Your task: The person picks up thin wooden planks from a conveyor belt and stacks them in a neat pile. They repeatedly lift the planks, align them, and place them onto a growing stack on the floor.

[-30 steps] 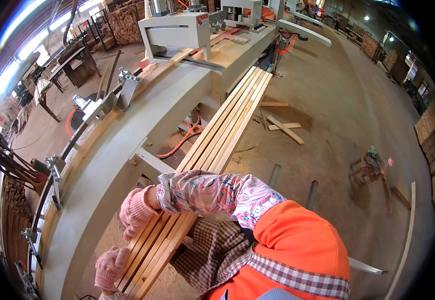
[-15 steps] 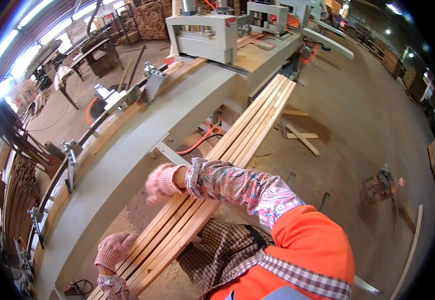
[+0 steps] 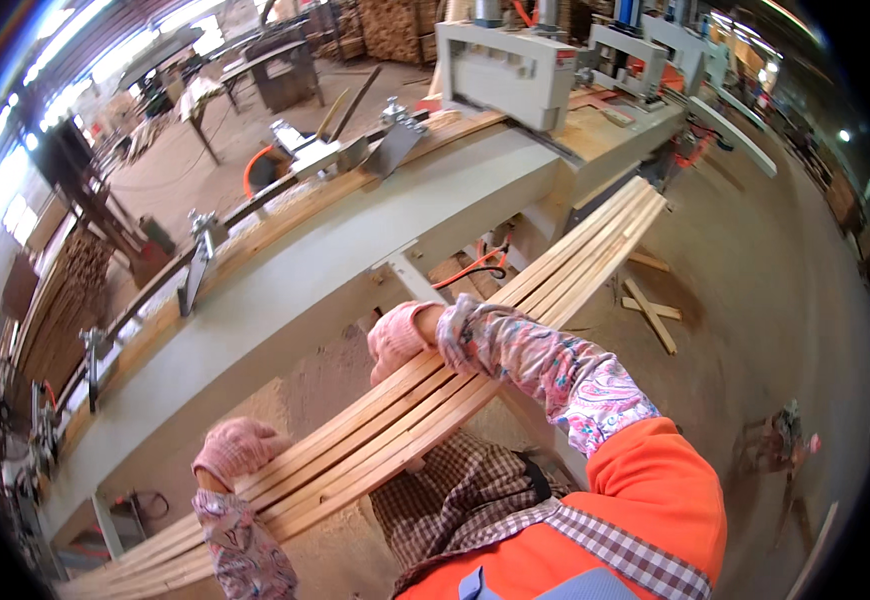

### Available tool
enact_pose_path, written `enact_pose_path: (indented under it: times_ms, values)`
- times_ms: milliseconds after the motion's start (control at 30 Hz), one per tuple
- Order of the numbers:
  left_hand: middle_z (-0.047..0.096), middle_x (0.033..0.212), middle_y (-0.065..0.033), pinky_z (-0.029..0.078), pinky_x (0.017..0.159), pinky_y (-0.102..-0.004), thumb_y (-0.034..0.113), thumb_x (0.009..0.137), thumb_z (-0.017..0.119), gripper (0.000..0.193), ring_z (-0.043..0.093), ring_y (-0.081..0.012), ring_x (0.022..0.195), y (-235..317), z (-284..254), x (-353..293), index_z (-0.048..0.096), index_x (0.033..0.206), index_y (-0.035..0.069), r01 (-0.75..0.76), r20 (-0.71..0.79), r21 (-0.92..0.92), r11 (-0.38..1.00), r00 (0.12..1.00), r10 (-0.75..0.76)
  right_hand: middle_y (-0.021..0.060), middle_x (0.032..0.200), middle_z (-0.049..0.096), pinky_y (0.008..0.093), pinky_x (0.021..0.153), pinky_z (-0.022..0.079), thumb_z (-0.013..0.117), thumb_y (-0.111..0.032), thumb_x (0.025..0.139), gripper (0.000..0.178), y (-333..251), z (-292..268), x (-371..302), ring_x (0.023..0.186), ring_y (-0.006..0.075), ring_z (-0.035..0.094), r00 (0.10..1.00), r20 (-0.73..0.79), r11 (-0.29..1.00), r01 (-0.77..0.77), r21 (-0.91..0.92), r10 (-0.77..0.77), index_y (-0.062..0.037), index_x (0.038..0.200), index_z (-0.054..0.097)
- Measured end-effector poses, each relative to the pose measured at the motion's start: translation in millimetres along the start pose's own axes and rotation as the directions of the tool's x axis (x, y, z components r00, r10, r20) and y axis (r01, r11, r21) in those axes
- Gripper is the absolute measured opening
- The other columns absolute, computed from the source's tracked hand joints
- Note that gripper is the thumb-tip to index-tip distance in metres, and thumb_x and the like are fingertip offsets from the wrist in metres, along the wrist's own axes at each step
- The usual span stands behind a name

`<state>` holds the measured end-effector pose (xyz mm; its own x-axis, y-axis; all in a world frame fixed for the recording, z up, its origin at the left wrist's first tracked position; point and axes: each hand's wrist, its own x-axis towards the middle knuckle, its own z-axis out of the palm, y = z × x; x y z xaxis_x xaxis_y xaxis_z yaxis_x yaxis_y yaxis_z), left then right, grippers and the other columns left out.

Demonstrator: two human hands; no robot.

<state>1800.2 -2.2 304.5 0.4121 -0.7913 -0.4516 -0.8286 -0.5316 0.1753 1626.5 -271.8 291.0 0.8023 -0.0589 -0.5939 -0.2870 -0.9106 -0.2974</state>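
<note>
Several long, pale wooden strips lie side by side as a bundle in front of me, slanting from the lower left to the upper right. My left hand, in a pink knitted glove, is closed on the bundle's far edge toward its lower-left part. Further along, my right hand, gloved the same way, wraps over the far edge near the middle, its fingertips partly hidden. My right forearm crosses above the strips. Patterned sleeves cover both forearms.
Beyond the bundle runs a long grey machine bed with metal clamps along a wooden rail. A light-grey machine head stands at its far end. Offcuts lie crossed on the floor to the right. An orange hose hangs below the bed.
The machine and strips have shifted rightward in the picture as my view turned. The bundle lies at a flatter slant, with more of its lower-left end showing. My right hand is less blurred.
</note>
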Motion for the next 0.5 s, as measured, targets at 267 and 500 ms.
enact_pose_path:
  times_ms: [267, 500]
  values:
    - [0.073, 0.084, -0.0092, 0.059, 0.074, -0.0360, 0.052, 0.094, 0.062, 0.049, 0.070, -0.0187, 0.080, 37.3, -32.5, 18.4, 0.073, 0.114, 0.009, 0.283, 0.302, -0.075, 0.956, 0.920, -0.248, 0.0067, 0.117, 0.072, 0.0400, 0.095, 0.052, 0.050, -0.060, 0.097, 0.052, 4.4, 5.4, 19.4, 0.110, 0.0272, 0.067, 0.981, -0.191, 0.994, 0.036, 0.101, -0.016, -0.0211, 0.126, 0.069]
    - [0.059, 0.136, -0.0148, 0.051, 0.099, -0.0423, 0.063, 0.090, 0.060, 0.069, 0.063, -0.0285, 0.117, -12.2, 6.3, 49.0, 0.054, 0.140, 0.015, 0.159, -0.633, 0.066, 0.985, 0.770, -0.082, 0.0101, 0.136, 0.061, 0.0424, 0.104, 0.048, 0.043, -0.062, 0.100, 0.061, 0.3, 2.2, 28.4, 0.125, 0.0298, 0.058, 0.870, -0.477, 0.991, 0.132, -0.025, -0.128, -0.0223, 0.146, 0.050]
